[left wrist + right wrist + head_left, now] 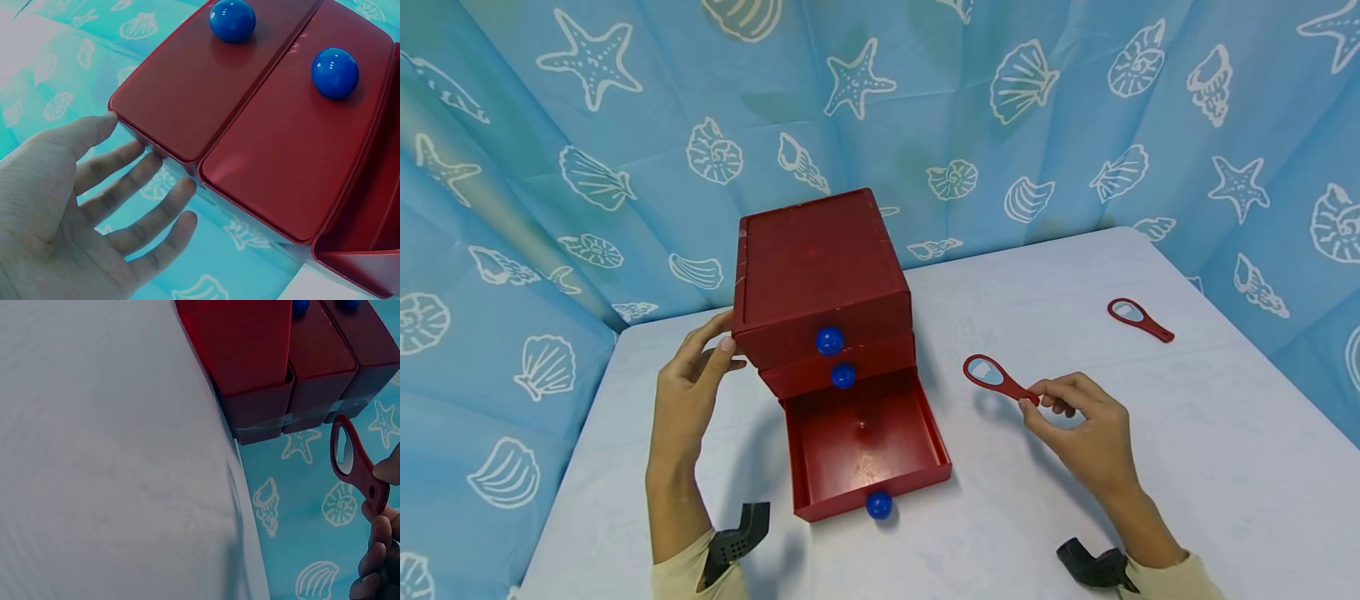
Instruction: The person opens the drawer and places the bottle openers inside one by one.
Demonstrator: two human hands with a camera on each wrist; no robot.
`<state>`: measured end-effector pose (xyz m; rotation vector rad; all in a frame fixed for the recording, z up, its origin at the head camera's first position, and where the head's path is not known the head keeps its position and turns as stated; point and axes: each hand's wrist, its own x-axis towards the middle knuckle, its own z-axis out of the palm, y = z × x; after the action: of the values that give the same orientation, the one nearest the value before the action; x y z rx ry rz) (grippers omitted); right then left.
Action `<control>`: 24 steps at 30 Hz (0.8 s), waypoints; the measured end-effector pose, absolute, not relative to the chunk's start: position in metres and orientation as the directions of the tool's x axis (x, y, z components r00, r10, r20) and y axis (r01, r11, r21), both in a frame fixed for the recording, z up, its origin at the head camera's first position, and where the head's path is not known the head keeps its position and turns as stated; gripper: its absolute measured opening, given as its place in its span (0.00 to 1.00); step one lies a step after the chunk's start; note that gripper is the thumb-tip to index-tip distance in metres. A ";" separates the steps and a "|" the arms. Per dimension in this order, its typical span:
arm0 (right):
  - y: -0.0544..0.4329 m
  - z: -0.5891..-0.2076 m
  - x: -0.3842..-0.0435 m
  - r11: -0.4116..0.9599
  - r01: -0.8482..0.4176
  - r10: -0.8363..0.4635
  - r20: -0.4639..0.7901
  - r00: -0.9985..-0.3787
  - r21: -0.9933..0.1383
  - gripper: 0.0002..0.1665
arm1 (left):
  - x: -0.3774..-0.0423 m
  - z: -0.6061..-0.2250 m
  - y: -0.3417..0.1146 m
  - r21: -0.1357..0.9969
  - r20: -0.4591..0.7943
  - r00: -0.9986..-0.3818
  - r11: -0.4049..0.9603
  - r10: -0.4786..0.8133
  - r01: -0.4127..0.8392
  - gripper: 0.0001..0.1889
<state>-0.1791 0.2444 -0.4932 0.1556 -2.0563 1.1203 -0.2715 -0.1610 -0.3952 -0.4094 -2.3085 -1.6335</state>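
Observation:
A dark red chest of three drawers stands on the table, with a blue ball knob on each front. Its bottom drawer is pulled out, showing its bare inside. My left hand is at the chest's left side, thumb by the top front corner, fingers spread and relaxed along the side wall. Between thumb and fingertips, my right hand pinches the handle end of a red bottle opener, held above the table right of the chest. Its oval head, with a light blue-white middle, points toward the chest.
A second red bottle opener lies on the white table at the far right. Behind and beside the table hangs a blue curtain printed with shells and starfish.

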 end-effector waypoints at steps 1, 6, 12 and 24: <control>0.241 -0.488 -0.177 0.605 -0.444 0.239 0.682 -0.691 -0.661 0.16 | -0.271 -0.395 -0.161 0.865 0.387 -0.920 0.319 0.066 0.387 0.21; 0.232 -0.475 -0.171 0.601 -0.458 0.236 0.693 -0.681 -0.655 0.16 | -0.271 -0.395 -0.161 0.866 0.383 -0.921 0.323 0.064 0.383 0.21; 0.228 -0.472 -0.170 0.594 -0.464 0.226 0.690 -0.688 -0.657 0.15 | -0.272 -0.395 -0.161 0.863 0.387 -0.920 0.325 0.064 0.386 0.21; 0.221 -0.482 -0.173 0.569 -0.483 0.189 0.677 -0.711 -0.666 0.16 | -0.272 -0.396 -0.161 0.870 0.373 -0.926 0.326 0.058 0.371 0.21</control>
<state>-0.1729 0.2215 -0.4822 0.2346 -2.0671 1.1687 -0.2721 -0.1610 -0.3964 -0.3861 -2.3202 -1.6333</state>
